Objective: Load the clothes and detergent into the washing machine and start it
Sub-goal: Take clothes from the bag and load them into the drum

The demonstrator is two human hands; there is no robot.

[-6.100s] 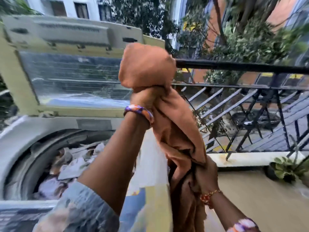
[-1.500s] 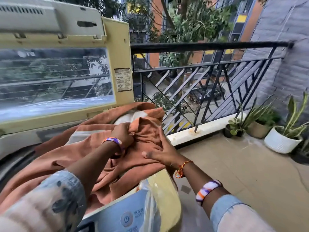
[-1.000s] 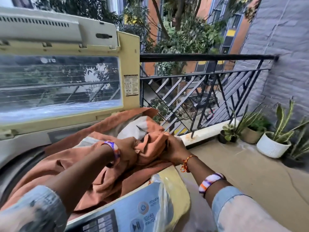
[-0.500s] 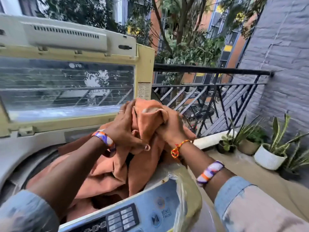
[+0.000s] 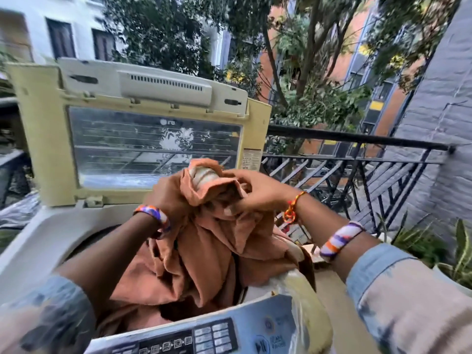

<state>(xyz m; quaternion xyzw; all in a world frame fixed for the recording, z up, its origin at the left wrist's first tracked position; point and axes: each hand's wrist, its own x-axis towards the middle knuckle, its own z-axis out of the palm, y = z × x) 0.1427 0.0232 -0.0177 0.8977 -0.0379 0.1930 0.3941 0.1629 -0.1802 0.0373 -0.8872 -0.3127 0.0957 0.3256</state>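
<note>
Out on the balcony, washing machine (image 5: 30, 241) lid up at 12 o'clock, my left hand (image 5: 169, 200) and right hand (image 5: 258, 192) both grip the orange cloth (image 5: 204, 264) half-loaded; detergent and start look undone.

A home balcony used for laundry

A top-loading washing machine (image 5: 33, 241) stands open beside a black metal railing (image 5: 357, 139); beyond the railing rise trees (image 5: 319, 72) and apartment buildings (image 5: 63, 29), potted plants (image 5: 457, 256) below it

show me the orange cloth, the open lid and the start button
orange cloth (image 5: 204, 264), head view, on the hanging folds below the hands
lid (image 5: 155, 146), head view, on its clear window
start button (image 5: 261, 345), head view, on the play-pause symbol
</note>
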